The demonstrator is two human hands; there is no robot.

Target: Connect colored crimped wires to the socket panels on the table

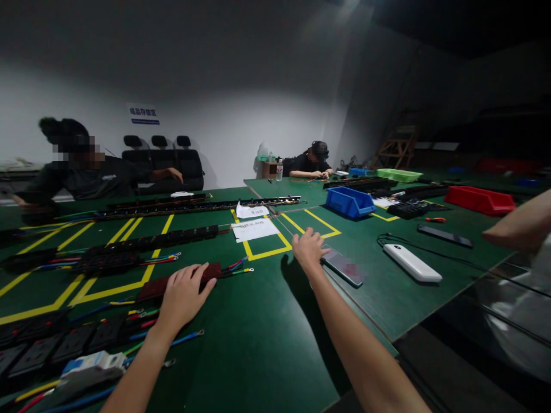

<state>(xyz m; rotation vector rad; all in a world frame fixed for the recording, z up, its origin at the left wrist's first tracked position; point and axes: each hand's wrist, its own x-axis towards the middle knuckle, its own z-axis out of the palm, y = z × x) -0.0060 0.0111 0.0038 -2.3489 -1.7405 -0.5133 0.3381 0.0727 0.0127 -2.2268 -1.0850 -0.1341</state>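
Note:
My left hand (184, 295) lies flat with fingers stretched out, resting on the right end of a dark red socket strip (172, 281) with red, blue and green wires at its end. My right hand (308, 248) reaches forward over the green table (267, 338); its fingers curl down beside a phone (343, 266) lying flat. Whether the fingers touch the phone is unclear.
Black socket strips with coloured wires (64, 344) fill the near left; longer strips (155, 236) lie farther back. White papers (253, 229) sit in a yellow-taped box. A white power bank (412, 263), blue bin (349, 202) and red bin (479, 199) stand to the right. Two other people sit at the far edge.

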